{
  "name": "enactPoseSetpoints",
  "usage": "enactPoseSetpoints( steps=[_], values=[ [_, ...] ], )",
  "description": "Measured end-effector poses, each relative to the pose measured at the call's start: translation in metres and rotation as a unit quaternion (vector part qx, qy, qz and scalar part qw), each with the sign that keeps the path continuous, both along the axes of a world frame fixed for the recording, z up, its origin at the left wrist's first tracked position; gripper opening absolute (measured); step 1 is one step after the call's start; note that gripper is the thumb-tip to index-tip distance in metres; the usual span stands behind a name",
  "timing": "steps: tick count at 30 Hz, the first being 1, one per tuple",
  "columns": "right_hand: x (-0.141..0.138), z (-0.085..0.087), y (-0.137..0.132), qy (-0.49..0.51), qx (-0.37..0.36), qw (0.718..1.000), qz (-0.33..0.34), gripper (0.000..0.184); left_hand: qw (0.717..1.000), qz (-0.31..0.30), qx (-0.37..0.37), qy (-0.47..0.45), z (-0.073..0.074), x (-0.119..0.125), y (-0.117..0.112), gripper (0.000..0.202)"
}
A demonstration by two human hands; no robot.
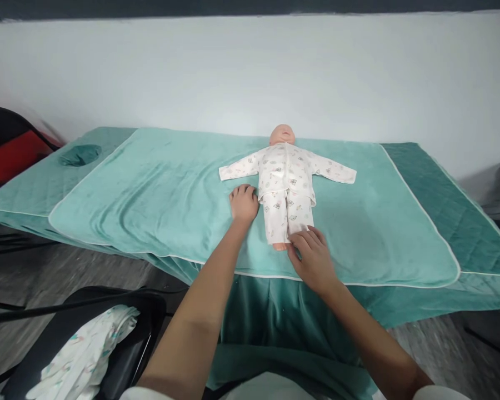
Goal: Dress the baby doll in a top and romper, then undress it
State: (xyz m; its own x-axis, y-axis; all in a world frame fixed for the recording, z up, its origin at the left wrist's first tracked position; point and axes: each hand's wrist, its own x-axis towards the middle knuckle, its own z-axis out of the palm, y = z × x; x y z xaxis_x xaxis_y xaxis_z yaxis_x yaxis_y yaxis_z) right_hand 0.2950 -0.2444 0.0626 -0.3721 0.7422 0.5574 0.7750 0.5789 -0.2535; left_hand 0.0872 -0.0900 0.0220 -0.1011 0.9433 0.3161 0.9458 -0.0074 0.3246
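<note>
A baby doll [286,172] lies on its back on a light teal towel [162,194], head toward the wall, arms spread, dressed in a white printed top and trousers. My left hand [244,203] rests knuckles-up on the towel beside the doll's waist, fingers curled at the edge of its top. My right hand [312,255] is at the bottom of the trouser legs, fingers bent and pinching the hem near the doll's feet.
The towel covers a massage table [454,205] with a darker teal quilted sheet and a face hole [80,154] at the left end. A black chair [108,333] at lower left holds folded white printed clothes [87,355]. A white wall stands behind.
</note>
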Motion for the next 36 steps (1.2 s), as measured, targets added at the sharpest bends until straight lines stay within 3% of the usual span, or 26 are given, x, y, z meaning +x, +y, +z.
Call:
enactPoseSetpoints(
  steps=[6, 9, 15, 18, 21, 25, 29, 36],
  values=[
    [0.018, -0.011, -0.002, 0.082, -0.032, 0.996, 0.013, 0.029, 1.000, -0.002, 0.015, -0.019, -0.002, -0.001, 0.001, 0.032],
    [0.033, -0.024, -0.001, 0.111, -0.067, 0.991, -0.032, 0.040, 0.999, -0.004, 0.024, -0.028, -0.003, -0.001, 0.001, 0.031],
    [0.041, -0.044, 0.016, 0.083, -0.110, 0.987, -0.082, 0.023, 0.999, -0.003, 0.028, -0.041, -0.002, -0.001, 0.001, 0.030],
    [0.040, -0.037, 0.022, 0.115, -0.118, 0.984, -0.071, 0.012, 0.999, 0.000, 0.020, -0.045, -0.001, -0.001, 0.001, 0.030],
    [0.040, -0.018, 0.019, 0.181, -0.113, 0.977, -0.009, 0.004, 0.999, 0.000, 0.019, -0.045, -0.001, -0.002, 0.000, 0.030],
    [0.042, 0.003, 0.010, 0.211, -0.093, 0.972, 0.032, 0.013, 0.999, 0.003, 0.020, -0.043, -0.001, -0.002, 0.000, 0.030],
    [0.051, -0.005, 0.011, 0.162, -0.104, 0.980, 0.057, 0.005, 0.999, 0.007, 0.010, -0.044, 0.000, -0.002, -0.001, 0.031],
    [0.080, -0.019, 0.019, 0.130, -0.174, 0.968, 0.123, 0.011, 0.999, -0.003, 0.010, -0.038, 0.002, -0.003, -0.002, 0.032]
  ],
)
